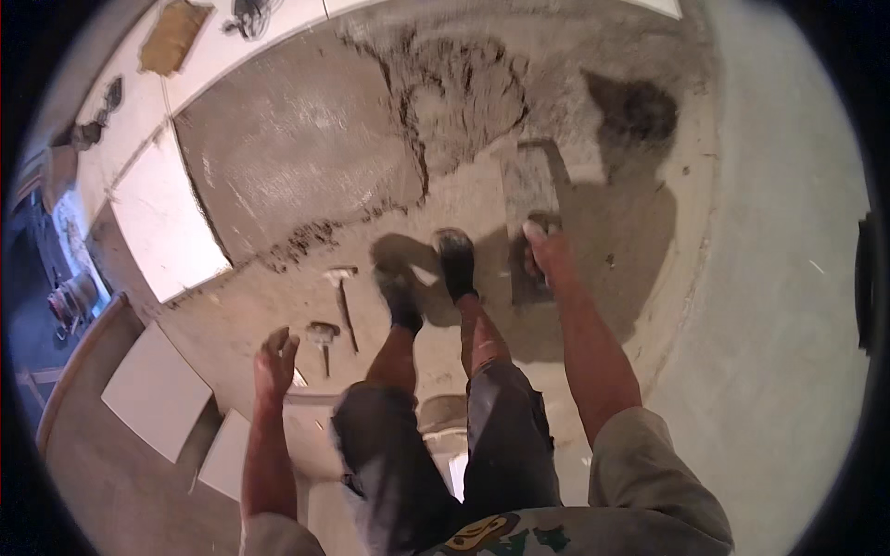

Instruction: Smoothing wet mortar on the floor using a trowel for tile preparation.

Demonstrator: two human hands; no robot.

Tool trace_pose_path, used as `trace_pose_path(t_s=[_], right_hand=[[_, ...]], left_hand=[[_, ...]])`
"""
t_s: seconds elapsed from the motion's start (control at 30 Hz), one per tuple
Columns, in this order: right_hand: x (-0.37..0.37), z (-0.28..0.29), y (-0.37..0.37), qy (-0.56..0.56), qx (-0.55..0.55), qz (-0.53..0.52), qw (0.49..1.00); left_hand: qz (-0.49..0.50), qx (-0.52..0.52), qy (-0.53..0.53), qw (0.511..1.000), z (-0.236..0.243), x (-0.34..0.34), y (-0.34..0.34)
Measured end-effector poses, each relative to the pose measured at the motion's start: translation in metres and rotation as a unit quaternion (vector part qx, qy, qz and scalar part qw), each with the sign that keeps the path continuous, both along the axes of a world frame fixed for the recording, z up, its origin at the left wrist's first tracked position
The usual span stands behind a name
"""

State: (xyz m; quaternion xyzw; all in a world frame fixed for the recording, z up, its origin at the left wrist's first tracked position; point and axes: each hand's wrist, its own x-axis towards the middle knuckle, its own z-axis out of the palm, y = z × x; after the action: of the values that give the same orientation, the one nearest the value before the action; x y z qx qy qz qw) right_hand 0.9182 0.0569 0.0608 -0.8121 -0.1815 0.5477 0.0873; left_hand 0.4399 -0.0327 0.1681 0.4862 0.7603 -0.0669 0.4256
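My right hand (547,252) is closed around the handle of a long rectangular trowel (530,185), whose flat grey blade lies on or just above the sandy floor, right of my feet. Ahead and to the left spreads a smooth, wet-looking bed of grey mortar (297,139). Rougher, lumpy mortar (459,93) adjoins its right side. My left hand (275,360) hangs in the air with nothing in it, its fingers loosely bent and the thumb apart. Nearest to it on the floor are a short-handled mallet (323,341) and a hammer (343,301).
Large white tiles (167,222) border the mortar on the left; loose tiles (158,389) lean or lie further left by a curved edge (79,371). A brown bag-like item (173,37) rests on the far tiles. A pale wall (788,278) bounds the right side.
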Motion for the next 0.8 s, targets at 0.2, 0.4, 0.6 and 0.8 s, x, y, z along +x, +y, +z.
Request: trace_pose_path(t_s=[0.2,0.4,0.6,0.8], right_hand=[[-0.02,-0.162,0.104,0.033,0.051,0.003,0.998],[-0.043,-0.17,0.172,0.066,0.104,-0.028,0.992],[-0.029,-0.188,0.196,0.031,0.093,-0.008,0.995],[-0.02,-0.194,0.215,0.039,0.172,0.023,0.984]], left_hand=[[0.026,-0.071,0.071,0.995,-0.202,-0.039,-0.066],[0.081,-0.089,0.149,0.981,-0.33,-0.019,-0.093],[0.143,0.033,0.118,0.982,-0.341,0.014,-0.11],[0.294,0.014,0.156,0.943,-0.315,0.056,-0.115]])
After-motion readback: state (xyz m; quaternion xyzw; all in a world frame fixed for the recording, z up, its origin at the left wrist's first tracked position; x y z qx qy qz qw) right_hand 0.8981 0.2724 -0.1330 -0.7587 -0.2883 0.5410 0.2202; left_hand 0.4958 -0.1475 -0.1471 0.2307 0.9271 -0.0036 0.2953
